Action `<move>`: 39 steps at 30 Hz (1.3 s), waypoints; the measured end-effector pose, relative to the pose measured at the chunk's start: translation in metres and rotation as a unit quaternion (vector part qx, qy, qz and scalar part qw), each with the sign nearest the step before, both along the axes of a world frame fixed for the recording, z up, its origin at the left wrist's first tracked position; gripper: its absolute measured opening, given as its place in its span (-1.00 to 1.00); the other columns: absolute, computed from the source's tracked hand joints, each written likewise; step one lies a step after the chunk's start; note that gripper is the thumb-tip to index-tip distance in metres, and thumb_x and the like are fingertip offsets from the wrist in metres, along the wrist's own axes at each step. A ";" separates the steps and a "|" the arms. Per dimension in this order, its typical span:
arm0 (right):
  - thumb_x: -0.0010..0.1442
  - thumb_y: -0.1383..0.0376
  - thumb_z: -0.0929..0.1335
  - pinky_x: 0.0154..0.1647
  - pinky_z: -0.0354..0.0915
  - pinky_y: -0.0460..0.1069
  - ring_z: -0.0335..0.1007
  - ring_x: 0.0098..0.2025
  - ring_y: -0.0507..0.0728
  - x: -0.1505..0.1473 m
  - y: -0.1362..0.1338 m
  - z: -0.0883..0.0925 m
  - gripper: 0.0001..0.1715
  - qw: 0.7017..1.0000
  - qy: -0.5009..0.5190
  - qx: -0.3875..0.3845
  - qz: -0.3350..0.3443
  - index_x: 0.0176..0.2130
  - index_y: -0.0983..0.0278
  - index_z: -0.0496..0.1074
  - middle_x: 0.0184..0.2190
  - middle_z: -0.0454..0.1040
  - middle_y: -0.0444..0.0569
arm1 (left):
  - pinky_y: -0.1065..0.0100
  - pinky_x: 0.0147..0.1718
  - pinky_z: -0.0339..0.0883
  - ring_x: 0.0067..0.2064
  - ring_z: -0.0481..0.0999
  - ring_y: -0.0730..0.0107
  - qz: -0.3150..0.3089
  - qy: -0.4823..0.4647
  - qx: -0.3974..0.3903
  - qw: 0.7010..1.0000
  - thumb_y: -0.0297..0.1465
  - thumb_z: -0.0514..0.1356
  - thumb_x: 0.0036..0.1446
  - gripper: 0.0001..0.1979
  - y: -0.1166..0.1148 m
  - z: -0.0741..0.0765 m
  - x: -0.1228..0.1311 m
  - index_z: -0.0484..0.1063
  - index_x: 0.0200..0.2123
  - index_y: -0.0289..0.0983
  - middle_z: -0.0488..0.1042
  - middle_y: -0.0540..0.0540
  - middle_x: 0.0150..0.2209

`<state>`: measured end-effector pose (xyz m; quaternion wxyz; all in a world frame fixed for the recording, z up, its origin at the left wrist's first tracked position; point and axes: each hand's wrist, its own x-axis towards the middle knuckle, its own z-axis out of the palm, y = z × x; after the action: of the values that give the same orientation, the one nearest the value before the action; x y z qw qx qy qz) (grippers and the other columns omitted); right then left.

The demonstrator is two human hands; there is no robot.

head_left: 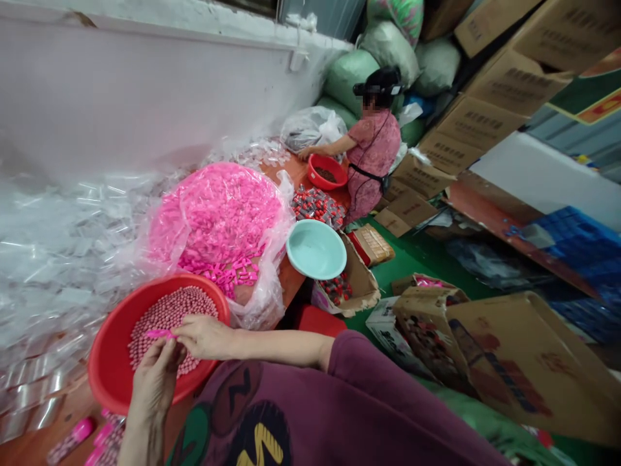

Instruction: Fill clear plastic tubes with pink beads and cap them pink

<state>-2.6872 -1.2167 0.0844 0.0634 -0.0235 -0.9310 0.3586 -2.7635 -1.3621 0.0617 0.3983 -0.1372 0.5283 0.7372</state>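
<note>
Over a red basin (104, 353) of small pink beads (167, 307), my two hands meet at a small bright pink plastic piece (160, 334). My left hand (158, 369) pinches it from below, fingers closed. From the right, my right hand (206, 336) grips its near end between thumb and fingers. Beyond the basin, a large clear plastic bag (272, 285) is heaped with pink plastic pieces (228, 207), some spilled at its mouth. Clear tubes filled with beads and fitted with pink caps (72, 440) lie by my left forearm.
Clear plastic packaging (63, 259) covers the table's left side. A pale blue basin (316, 249) stands at the table edge near red-capped pieces (317, 206). Another person (373, 152) works at the far end beside a red basin (327, 173). Cardboard boxes (528, 362) crowd the right.
</note>
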 end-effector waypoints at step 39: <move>0.19 0.00 0.52 0.30 0.40 0.40 0.49 0.15 0.44 0.067 -0.013 -0.061 -0.04 0.970 -0.186 0.136 -0.080 0.32 0.53 0.30 0.13 0.51 0.35 | 0.06 0.29 0.46 0.28 0.58 -0.08 -0.134 -0.037 -0.059 0.989 -0.27 0.52 -0.14 -0.59 0.025 -0.087 0.058 0.60 -0.18 -0.20 0.68 -0.22 0.02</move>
<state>-2.6203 -1.2300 0.0234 -0.0796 -0.1552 -0.9616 0.2119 -2.7060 -1.3367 -0.0252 0.5037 -0.1152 0.5694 0.6394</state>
